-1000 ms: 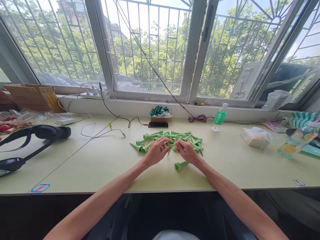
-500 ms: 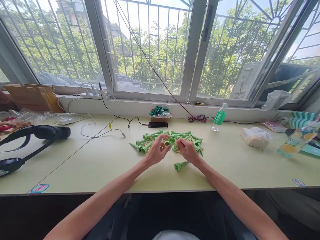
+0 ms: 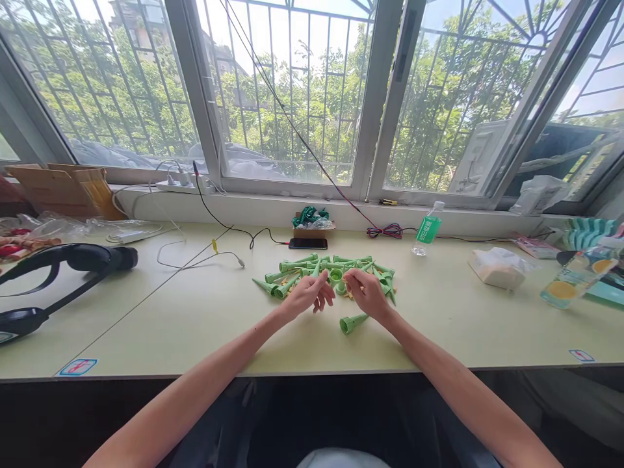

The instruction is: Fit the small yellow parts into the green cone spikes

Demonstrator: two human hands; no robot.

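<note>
My left hand (image 3: 307,296) is closed round a green plastic spike (image 3: 316,267), its pointed end standing up above the thumb and its wider end hidden in the palm. To its right, my right hand (image 3: 363,287) has thumb and fingers pinched together; whatever is between them is too small to make out. Behind both hands lies a pile of similar hollow green spikes (image 3: 298,261), with small yellowish pieces among them. One spike shows its round open end (image 3: 336,275) between the hands. Another loose spike (image 3: 351,324) lies nearer me, below the right hand.
Behind the pile are a phone (image 3: 308,244) on a cable and a small box (image 3: 313,232) with green material. A water bottle (image 3: 427,229) and a tissue pack (image 3: 498,268) stand to the right. A black headset (image 3: 92,259) and a white cable (image 3: 195,263) lie left.
My left hand has turned over and dipped slightly; its spike, earlier showing the open end towards me, now points upward. My right hand has barely moved.
</note>
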